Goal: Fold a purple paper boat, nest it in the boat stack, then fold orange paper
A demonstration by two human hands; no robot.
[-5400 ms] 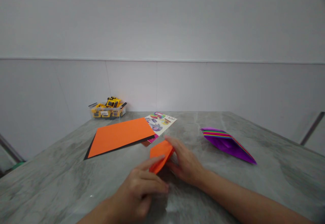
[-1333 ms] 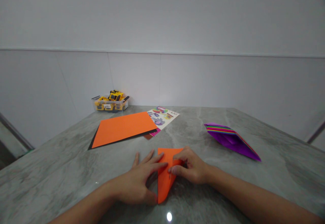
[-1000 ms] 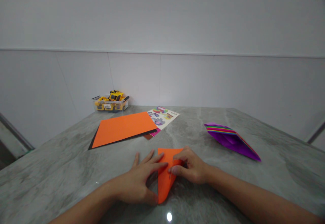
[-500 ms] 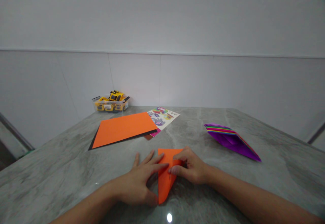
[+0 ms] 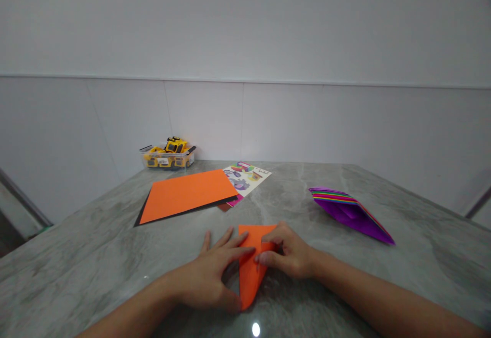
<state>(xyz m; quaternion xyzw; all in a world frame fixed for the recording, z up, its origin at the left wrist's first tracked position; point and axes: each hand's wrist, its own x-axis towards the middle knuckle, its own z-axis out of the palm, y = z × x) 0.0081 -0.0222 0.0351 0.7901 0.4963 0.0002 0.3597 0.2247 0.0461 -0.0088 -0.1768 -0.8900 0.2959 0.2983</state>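
A small folded orange paper [image 5: 251, 271], triangular with its point toward me, lies on the grey marble table [image 5: 95, 271]. My left hand [image 5: 209, 276] rests on its left side with the fingers spread flat, index fingertip and thumb pressing the paper's edge. Bent fingers of my right hand [image 5: 286, 253] pinch the paper's upper right edge down.
A large orange sheet [image 5: 186, 194] lies over a black sheet at the back left, beside a colourful printed sheet [image 5: 247, 176]. A clear box with a yellow toy truck [image 5: 169, 156] stands by the wall. A stack of folded coloured papers, purple on top [image 5: 351, 212], sits to the right.
Since 5.4 s ago the folded paper, then lifted between my hands, has been laid flat on the table. Over the last second both hands have stayed nearly still on it.
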